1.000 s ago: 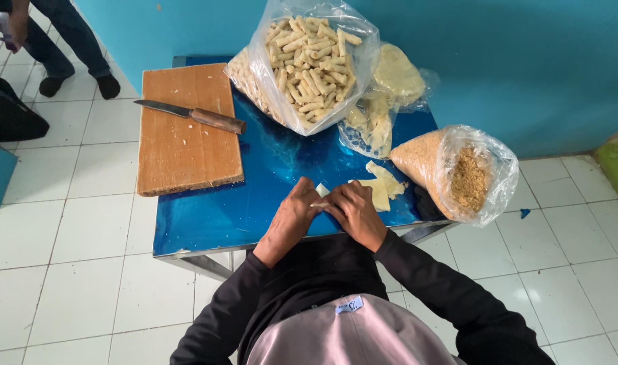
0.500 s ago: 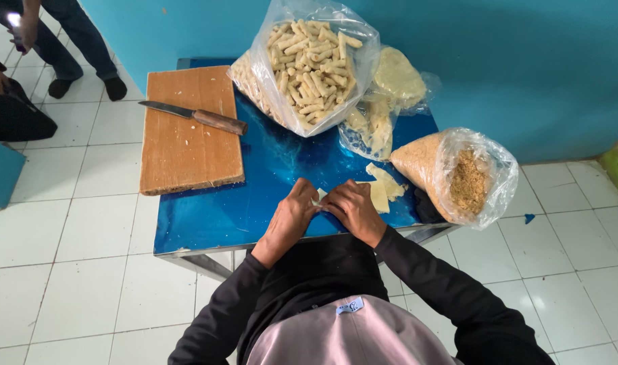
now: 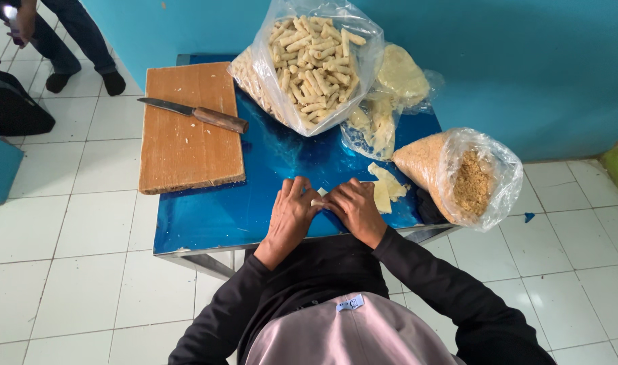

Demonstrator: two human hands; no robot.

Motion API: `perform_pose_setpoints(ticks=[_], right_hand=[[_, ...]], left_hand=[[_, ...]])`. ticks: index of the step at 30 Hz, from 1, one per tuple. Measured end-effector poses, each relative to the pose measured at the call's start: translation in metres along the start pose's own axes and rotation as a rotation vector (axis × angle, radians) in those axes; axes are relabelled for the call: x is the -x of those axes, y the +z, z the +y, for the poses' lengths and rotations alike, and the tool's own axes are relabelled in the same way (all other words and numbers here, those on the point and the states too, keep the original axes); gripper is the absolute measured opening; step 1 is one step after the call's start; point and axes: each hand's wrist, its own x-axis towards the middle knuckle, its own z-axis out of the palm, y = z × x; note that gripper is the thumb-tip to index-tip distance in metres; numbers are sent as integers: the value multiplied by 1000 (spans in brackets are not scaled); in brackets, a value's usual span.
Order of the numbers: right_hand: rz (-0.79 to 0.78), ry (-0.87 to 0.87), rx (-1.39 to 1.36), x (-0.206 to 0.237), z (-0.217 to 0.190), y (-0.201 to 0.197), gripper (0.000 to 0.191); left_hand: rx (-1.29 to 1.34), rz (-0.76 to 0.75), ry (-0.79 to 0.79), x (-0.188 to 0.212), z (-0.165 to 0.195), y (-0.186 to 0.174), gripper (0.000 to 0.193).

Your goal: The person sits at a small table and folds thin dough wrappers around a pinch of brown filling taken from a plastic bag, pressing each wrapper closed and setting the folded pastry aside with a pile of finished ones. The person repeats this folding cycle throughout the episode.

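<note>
On the blue table (image 3: 207, 216), near its front edge, both hands press flat on a pale roll (image 3: 317, 201). Left hand (image 3: 292, 215) and right hand (image 3: 354, 209) lie fingers outstretched, touching over it. Wrappers (image 3: 384, 186) lie just beside the right hand.

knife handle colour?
Dark brown wood, on the knife lying across the cutting board; head view.

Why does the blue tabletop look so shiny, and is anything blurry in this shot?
Head view: even light, sharp focus; the glossy blue table mirrors pale glare near the bag of rolls. Left hand and right hand cover a pale piece, showing no motion blur. Wide lens bends the floor tiles.
</note>
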Motion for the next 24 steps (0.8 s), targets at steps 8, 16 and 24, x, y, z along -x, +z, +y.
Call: perform_pose_setpoints(ticks=[8,16,24], right_hand=[[28,-15,50,0,0,2,15],[54,-26,133,-4,5,5,11],[65,-36,203,-1,3,4,17]], left_hand=[[-133,69,35,-3,-1,1,21],[-139,50,16,-7,-2,0,26],[-179,77,11,-14,-3,4,24]])
